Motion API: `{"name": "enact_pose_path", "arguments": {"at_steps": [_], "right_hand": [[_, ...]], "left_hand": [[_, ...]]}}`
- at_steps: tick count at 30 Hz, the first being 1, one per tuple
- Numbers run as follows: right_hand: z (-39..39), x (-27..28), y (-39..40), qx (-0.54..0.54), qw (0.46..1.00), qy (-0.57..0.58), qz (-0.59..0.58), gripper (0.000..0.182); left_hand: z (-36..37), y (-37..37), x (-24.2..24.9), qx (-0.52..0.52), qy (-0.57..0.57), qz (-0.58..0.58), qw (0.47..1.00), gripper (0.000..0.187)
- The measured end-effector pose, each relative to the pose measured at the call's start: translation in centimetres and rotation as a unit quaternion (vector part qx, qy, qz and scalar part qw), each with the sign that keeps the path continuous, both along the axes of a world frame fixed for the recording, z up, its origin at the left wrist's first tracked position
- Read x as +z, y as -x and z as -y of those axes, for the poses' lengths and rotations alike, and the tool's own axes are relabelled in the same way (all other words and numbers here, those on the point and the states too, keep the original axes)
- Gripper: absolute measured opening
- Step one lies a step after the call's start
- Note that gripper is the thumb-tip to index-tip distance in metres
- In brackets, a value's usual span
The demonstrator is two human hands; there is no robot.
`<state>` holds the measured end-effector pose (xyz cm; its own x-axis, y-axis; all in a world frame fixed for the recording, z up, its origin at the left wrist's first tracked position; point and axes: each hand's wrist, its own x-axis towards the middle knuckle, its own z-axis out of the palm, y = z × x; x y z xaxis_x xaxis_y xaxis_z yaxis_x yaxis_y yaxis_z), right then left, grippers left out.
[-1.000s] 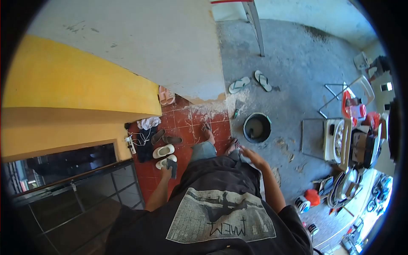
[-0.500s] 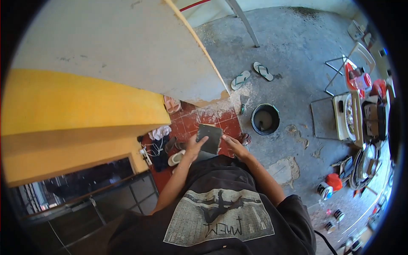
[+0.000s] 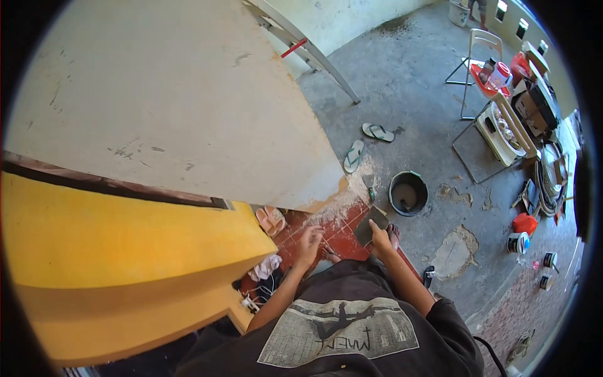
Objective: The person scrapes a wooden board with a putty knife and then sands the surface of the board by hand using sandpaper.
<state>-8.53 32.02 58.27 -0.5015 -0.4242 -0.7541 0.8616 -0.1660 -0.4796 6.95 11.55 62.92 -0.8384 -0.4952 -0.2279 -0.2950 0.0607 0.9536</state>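
Note:
My right hand [image 3: 380,239] grips a dark grey sheet of sandpaper [image 3: 363,232] by its edge, thumb on top, above the red tiled floor. My left hand [image 3: 309,244] is raised to the left of the sheet with its fingers apart and nothing in them. Just ahead of it hangs the lower edge of a large pale panel [image 3: 207,119], its surface scuffed and its corner bare and brownish. Pale dust [image 3: 345,210] lies on the floor by that corner. A scraper with a green handle [image 3: 371,193] rests near the dust.
Right of the sandpaper stands a black bucket [image 3: 408,193] with grey liquid. White flip-flops [image 3: 353,156] lie ahead. A ladder [image 3: 323,63] leans behind the panel. Folding chairs [image 3: 502,129] hold items at right. A yellow ledge [image 3: 125,251] runs along my left. Another person's legs [image 3: 482,14] show far back.
My left hand has let go of the sandpaper and moved left, away from it. My right hand now holds the sheet alone, farther right. The view has turned and shows more of the panel.

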Motion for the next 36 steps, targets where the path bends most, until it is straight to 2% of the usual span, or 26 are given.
{"name": "enact_pose_path", "arguments": {"at_steps": [1,2,4,5,6,7,10,11,13,15,19,21,22,23,25,26,27,28,29,31,32,33,34,35,36], "right_hand": [[0.7,0.1,-0.5,-0.044,0.999,-0.002,-0.006,0.029],[1.7,-0.1,-1.1,-0.037,0.999,-0.034,0.009,0.028],[5.0,0.5,-2.0,-0.054,0.998,-0.039,0.009,0.029],[6.1,0.8,-3.2,-0.063,0.997,-0.045,0.027,0.030],[7.3,-0.9,-3.8,-0.055,0.996,-0.049,0.046,0.032],[8.5,-0.6,-4.4,-0.063,0.995,-0.053,0.056,0.032],[12.6,-1.1,-4.7,-0.087,0.994,-0.018,0.067,0.029],[14.0,-2.6,-4.6,-0.077,0.996,-0.031,0.044,0.027],[15.6,-7.1,-5.2,-0.069,0.996,-0.049,0.039,0.025],[16.6,-11.9,-4.3,-0.002,0.992,-0.119,0.038,0.020],[16.8,-18.2,-4.6,0.012,0.990,-0.137,0.043,0.018],[18.5,-19.8,-5.1,-0.048,0.974,-0.220,0.036,0.018],[18.9,-19.5,-5.0,-0.056,0.976,-0.198,0.072,0.018],[19.9,-22.0,-5.7,-0.055,0.974,-0.201,0.088,0.018],[22.3,-28.9,-7.0,-0.093,0.967,-0.238,-0.017,0.017],[23.3,-31.5,-7.3,-0.091,0.967,-0.239,-0.009,0.017],[24.5,-34.0,-7.2,-0.129,0.959,-0.251,-0.006,0.019],[25.4,-37.3,-6.2,-0.172,0.950,-0.262,-0.009,0.023],[26.1,-41.1,-4.7,-0.179,0.949,-0.261,-0.008,0.023],[27.5,-49.2,-4.6,-0.136,0.949,-0.285,0.019,0.032],[27.8,-50.7,-2.7,-0.110,0.947,-0.274,0.126,0.038],[28.3,-50.2,-0.3,-0.127,0.925,-0.346,0.091,0.040],[29.9,-56.2,0.4,-0.157,0.925,-0.340,0.063,0.043],[30.6,-58.4,2.8,-0.186,0.923,-0.335,0.036,0.046],[30.8,-60.1,4.3,-0.221,0.938,-0.264,0.045,0.053]], "left_hand": [[1.8,-0.6,2.2,0.012,0.094,0.000,0.996,0.039],[3.6,-1.3,4.9,0.026,0.186,0.001,0.982,0.038],[7.7,-2.0,7.8,0.064,0.354,-0.159,0.919,0.035],[8.4,-2.0,11.3,0.113,0.351,-0.167,0.914,0.037],[10.7,-3.3,11.6,0.137,0.471,-0.171,0.855,0.040],[12.6,-3.5,13.2,0.150,0.539,-0.176,0.810,0.046],[17.9,-3.1,15.1,0.165,0.634,-0.203,0.728,0.084],[19.0,-2.5,15.4,0.175,0.625,-0.196,0.736,0.096],[20.4,-0.1,15.8,0.163,0.600,-0.227,0.749,0.108],[21.8,0.9,14.1,0.159,0.578,-0.244,0.762,0.111],[22.6,2.5,10.4,0.189,0.486,-0.280,0.806,0.117],[22.5,3.6,9.7,0.212,0.560,-0.239,0.764,0.110],[23.2,3.3,8.9,0.219,0.592,-0.225,0.742,0.108],[23.5,3.4,8.5,0.208,0.593,-0.214,0.748,0.108],[24.0,4.2,7.6,0.193,0.594,-0.309,0.717,0.094],[23.8,4.4,6.5,0.188,0.591,-0.356,0.699,0.088],[22.9,4.5,5.0,0.184,0.593,-0.352,0.700,0.088],[21.8,4.9,2.9,0.159,0.626,-0.351,0.678,0.086],[21.4,5.3,0.0,0.133,0.656,-0.350,0.655,0.083],[22.4,3.8,-6.1,0.078,0.679,-0.332,0.650,0.082],[23.4,3.4,-8.5,0.082,0.790,-0.232,0.561,0.081],[24.5,3.3,-11.1,0.088,0.877,-0.133,0.454,0.082],[25.3,3.2,-13.2,0.148,0.875,-0.132,0.441,0.084],[26.1,4.2,-14.2,0.215,0.872,-0.167,0.407,0.089],[25.7,2.4,-12.1,0.210,0.872,-0.173,0.407,0.089]]}}
